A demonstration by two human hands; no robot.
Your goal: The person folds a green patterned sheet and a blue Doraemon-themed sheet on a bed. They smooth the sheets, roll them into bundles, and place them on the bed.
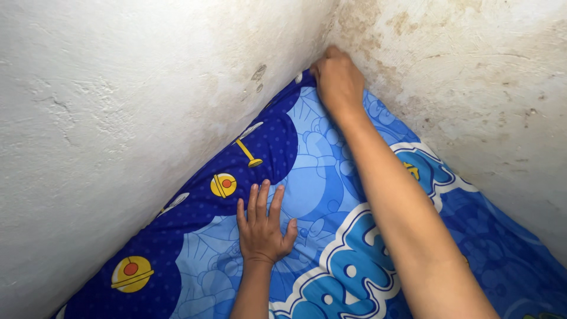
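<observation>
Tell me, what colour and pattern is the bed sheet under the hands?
The bed sheet is blue, with dotted dark patches, light cartoon outlines and yellow bells; the head view shows it.

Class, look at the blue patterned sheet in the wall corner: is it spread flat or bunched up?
Spread flat. The sheet lies smooth under the left hand; the right hand pushes its corner where the walls meet.

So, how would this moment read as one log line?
left hand: flat on blue sheet | right hand: gripping sheet at wall corner
</observation>
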